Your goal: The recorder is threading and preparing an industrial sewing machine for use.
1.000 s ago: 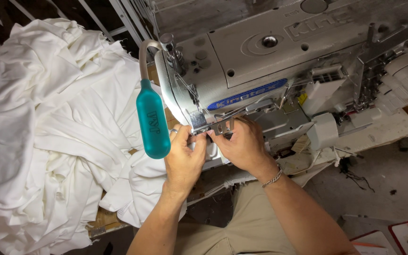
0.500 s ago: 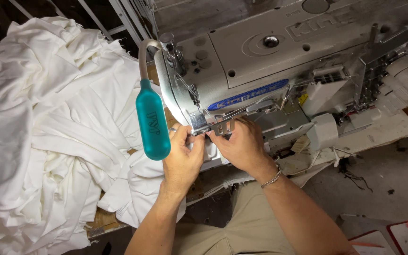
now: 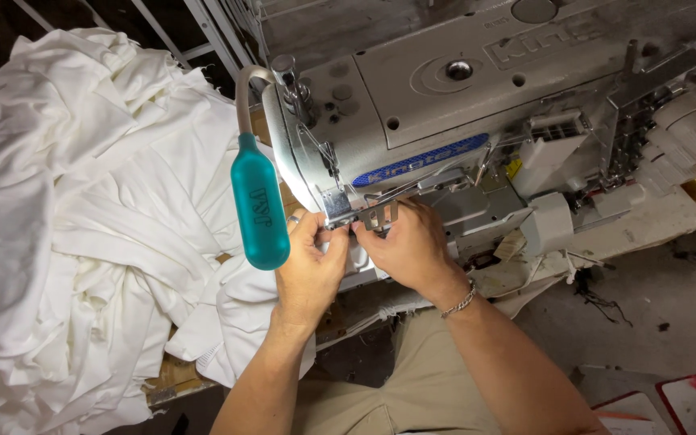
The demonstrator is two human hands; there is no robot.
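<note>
Grey concrete floor [image 3: 654, 306] shows at 4 o'clock, and dark metal bars run across the 11 o'clock corner behind a big heap of white cloth [image 3: 82, 225] that fills the left half of the view. At 1 o'clock sits a pale grey sewing machine [image 3: 477, 89], seen from above, with a teal lamp [image 3: 259, 201] hanging on a bent neck just left of its head.

Both hands meet at the centre, right under the machine's needle end, where a small metal guide [image 3: 376, 213] sticks out. As for progress: no cloth can be seen running under the needle, and the heap lies off to 9 o'clock with only a fold of it reaching toward the left wrist, so the work looks like fiddling at the needle and guide, not stitching. Whether any thread is in place is too fine to see.

The left hand [image 3: 309, 270] has thumb and forefinger pinched narrow at the needle area, touching the metal there; what lies between them, if anything, I cannot tell. The right hand [image 3: 408, 246], a chain bracelet [image 3: 461, 302] on its wrist, curls its fingers close around the guide's lower edge, tips nearly touching the left hand's.
</note>
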